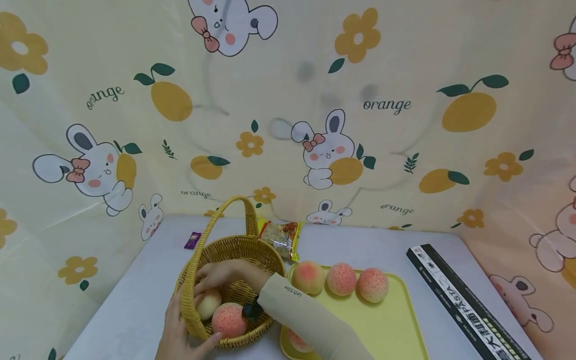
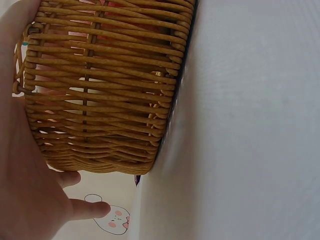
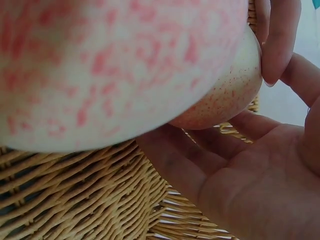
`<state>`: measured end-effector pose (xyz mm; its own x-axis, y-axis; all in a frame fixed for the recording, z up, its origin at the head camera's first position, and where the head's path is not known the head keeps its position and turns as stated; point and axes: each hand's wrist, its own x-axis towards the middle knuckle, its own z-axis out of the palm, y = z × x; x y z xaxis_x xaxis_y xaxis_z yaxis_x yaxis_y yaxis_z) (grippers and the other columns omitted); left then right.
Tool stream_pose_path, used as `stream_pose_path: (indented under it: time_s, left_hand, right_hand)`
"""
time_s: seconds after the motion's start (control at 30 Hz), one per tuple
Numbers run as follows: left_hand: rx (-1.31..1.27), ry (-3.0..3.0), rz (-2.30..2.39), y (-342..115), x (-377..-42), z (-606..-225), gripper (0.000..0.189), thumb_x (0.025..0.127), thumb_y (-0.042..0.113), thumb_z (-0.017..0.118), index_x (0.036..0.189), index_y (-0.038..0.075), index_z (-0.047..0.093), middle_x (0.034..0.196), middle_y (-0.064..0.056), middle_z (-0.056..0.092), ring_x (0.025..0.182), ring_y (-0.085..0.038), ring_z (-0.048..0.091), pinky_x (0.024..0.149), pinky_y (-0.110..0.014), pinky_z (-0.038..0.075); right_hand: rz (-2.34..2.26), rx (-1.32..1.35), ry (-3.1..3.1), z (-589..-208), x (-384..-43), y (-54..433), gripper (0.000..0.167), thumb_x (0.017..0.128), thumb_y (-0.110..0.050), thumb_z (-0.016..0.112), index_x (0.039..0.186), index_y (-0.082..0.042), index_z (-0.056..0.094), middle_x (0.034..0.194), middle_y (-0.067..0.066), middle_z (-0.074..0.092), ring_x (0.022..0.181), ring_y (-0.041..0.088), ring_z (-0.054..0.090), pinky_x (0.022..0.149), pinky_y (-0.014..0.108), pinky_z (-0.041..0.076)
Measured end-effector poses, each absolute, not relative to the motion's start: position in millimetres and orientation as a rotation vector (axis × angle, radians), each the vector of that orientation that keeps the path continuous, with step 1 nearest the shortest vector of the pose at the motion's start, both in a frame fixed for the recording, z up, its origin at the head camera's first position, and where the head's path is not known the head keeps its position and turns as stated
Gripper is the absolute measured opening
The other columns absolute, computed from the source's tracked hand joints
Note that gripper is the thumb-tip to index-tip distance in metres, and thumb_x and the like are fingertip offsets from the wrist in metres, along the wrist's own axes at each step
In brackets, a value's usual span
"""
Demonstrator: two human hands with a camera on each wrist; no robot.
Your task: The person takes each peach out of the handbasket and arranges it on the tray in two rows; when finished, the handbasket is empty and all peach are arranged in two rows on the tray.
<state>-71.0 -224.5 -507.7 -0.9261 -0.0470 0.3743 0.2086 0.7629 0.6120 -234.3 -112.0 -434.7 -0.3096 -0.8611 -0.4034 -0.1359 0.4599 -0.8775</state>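
Observation:
A yellow wicker basket with a tall arched handle stands at the table's near left. My left hand holds its near left side, thumb at the rim; in the left wrist view its fingers lie along the woven wall. Inside the basket, my right hand grips a pale peach, with fingers beneath it in the right wrist view. A pinker peach lies beside it in the basket. The right forearm reaches across a yellow tray bearing several peaches, one partly hidden by the sleeve.
Behind the basket lies a clear-and-yellow food packet. A small purple packet sits at the back left. A long black pasta box lies on the right of the white table. A patterned cloth hangs behind.

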Motion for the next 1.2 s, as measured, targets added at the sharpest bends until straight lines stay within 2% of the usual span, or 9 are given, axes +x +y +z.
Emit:
stream_pose_path:
  time_s: [0.4,0.57,0.73,0.87,0.97,1.1,1.2]
  left_hand:
    - [-0.18,-2.564,-1.008,-227,-72,-512,0.072,0.072,0.039,0.087,0.134,0.011,0.062,0.159,-0.018,0.018,0.142,-0.048,0.016,0.092,-0.08,0.027]
    - [-0.208,-2.548,-1.032,-228,-74,-513,0.069,0.073,0.038,0.087,0.132,0.012,0.063,0.158,-0.015,0.022,0.144,-0.042,0.015,0.102,-0.076,0.019]
    - [-0.209,-2.537,-1.045,-227,-74,-512,0.068,0.072,0.037,0.088,0.132,0.013,0.064,0.157,-0.012,0.024,0.143,-0.038,0.016,0.099,-0.076,0.023]
    - [-0.193,-2.546,-1.042,-227,-73,-511,0.068,0.072,0.037,0.088,0.131,0.016,0.063,0.157,-0.014,0.022,0.142,-0.043,0.018,0.095,-0.078,0.026]
    - [-0.195,-2.549,-1.034,-227,-73,-510,0.069,0.072,0.037,0.088,0.132,0.015,0.062,0.157,-0.017,0.022,0.141,-0.046,0.019,0.093,-0.079,0.026]
    - [-0.2,-2.548,-1.031,-228,-74,-510,0.076,0.071,0.037,0.088,0.136,0.011,0.058,0.157,-0.015,0.022,0.14,-0.043,0.02,0.095,-0.076,0.027]
    - [-0.188,-2.547,-1.033,-227,-75,-510,0.074,0.071,0.037,0.088,0.132,0.008,0.059,0.156,-0.014,0.023,0.138,-0.04,0.022,0.094,-0.073,0.029]
  right_hand:
    - [-0.909,-0.799,1.715,-438,-236,-111,0.031,0.101,-0.017,0.056,0.128,-0.001,0.062,0.097,0.003,0.062,0.079,0.014,0.06,0.065,0.03,0.054]
    - [-0.893,-0.763,1.766,-441,-234,-112,0.029,0.101,-0.018,0.059,0.124,-0.001,0.064,0.092,0.005,0.063,0.075,0.016,0.06,0.063,0.035,0.055]
    - [-0.902,-0.766,1.874,-439,-231,-110,0.027,0.097,-0.018,0.065,0.117,0.0,0.067,0.088,0.004,0.063,0.07,0.014,0.059,0.059,0.035,0.056]
    - [-0.909,-0.849,1.994,-435,-233,-106,0.026,0.092,-0.02,0.072,0.11,-0.002,0.07,0.083,0.0,0.063,0.064,0.01,0.057,0.057,0.03,0.053]
    - [-0.936,-0.91,2.093,-433,-239,-102,0.031,0.087,-0.02,0.077,0.112,-0.003,0.069,0.086,-0.004,0.063,0.068,0.006,0.056,0.06,0.024,0.051]
    - [-1.006,-0.986,2.152,-431,-250,-97,0.042,0.085,-0.018,0.08,0.12,-0.002,0.067,0.099,-0.005,0.064,0.083,0.003,0.057,0.072,0.018,0.048]
    - [-1.052,-1.017,2.154,-430,-256,-92,0.044,0.084,-0.018,0.08,0.123,-0.002,0.066,0.104,-0.004,0.065,0.089,0.003,0.057,0.077,0.017,0.047]
